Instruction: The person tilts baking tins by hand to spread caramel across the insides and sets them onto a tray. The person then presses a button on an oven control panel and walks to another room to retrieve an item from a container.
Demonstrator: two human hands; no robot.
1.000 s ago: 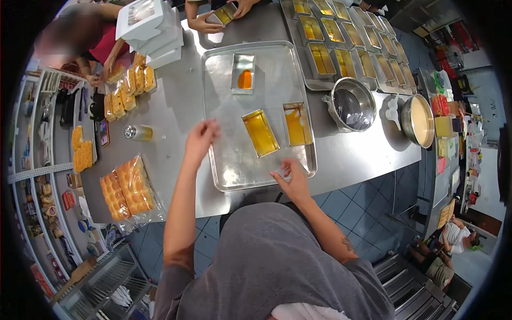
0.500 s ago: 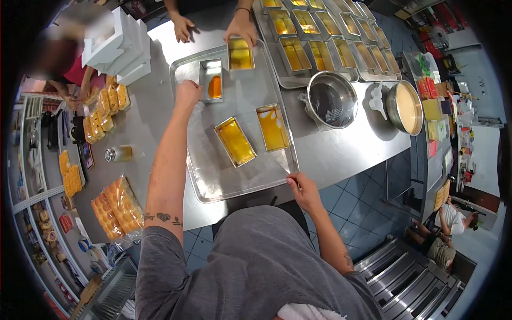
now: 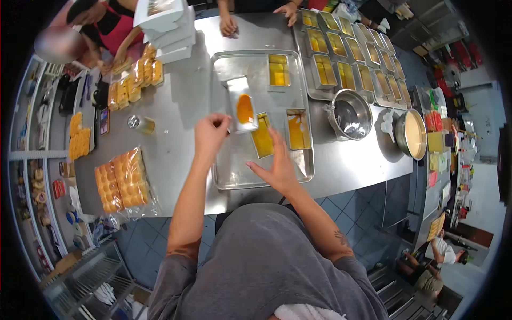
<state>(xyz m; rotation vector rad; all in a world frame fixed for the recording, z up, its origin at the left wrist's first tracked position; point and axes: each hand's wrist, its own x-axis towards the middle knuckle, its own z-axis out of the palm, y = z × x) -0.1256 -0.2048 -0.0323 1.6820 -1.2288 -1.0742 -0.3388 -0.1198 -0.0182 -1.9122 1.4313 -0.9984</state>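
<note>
Stainless surface (image 3: pixel 181 106) fills the middle of a busy kitchen. Over it, the left hand (image 3: pixel 212 134) curls its fingers narrow beside the near end of the orange-puddled tin (image 3: pixel 238 88); I cannot tell whether that grip holds the rim. The right hand (image 3: pixel 277 166) is spread wide near the yellow tin (image 3: pixel 261 140), apparently holding nothing. The step in hand looks like shifting the orange-puddled tin over the tray (image 3: pixel 234 169); the next move seems to call for a level hold, clear of its neighbour. Farther out, 2 more stand there: the far tin (image 3: pixel 278 72) and the right-hand tin (image 3: pixel 297 130). Against 0.5 s ago, the orange-puddled tin is nearer the yellow tin, and the co-worker's hands (image 3: pixel 228 25) are off the far tin.
</note>
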